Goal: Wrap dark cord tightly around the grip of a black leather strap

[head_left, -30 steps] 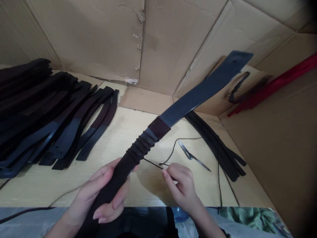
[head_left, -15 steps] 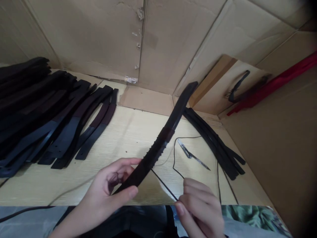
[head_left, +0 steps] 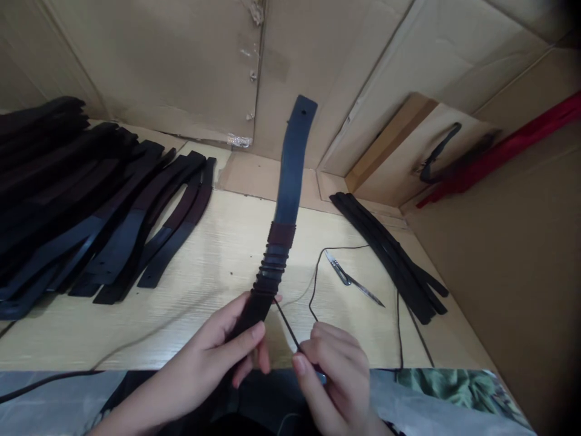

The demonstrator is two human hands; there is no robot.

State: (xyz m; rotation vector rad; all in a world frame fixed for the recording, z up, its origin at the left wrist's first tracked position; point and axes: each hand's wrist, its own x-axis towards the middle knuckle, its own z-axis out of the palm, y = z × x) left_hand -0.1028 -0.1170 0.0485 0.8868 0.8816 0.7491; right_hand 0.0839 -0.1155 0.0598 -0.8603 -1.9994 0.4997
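Left hand (head_left: 209, 348) grips black strap (head_left: 290, 181) upright above bench edge, fingers closed round its wrapped end; right hand (head_left: 331, 375) pinches black cord (head_left: 287, 324) narrowly. Strap pile (head_left: 122, 200) left, strap bundle (head_left: 390, 257) and scissors (head_left: 347, 280) right.

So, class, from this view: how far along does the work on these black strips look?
Done: the strips piled at left look finished, each with a dark band. In hand: the left hand grips a strip with ridged cord wrapping along part of it, and the right hand pinches the cord. Left: the black bundle seems to have no bands yet.
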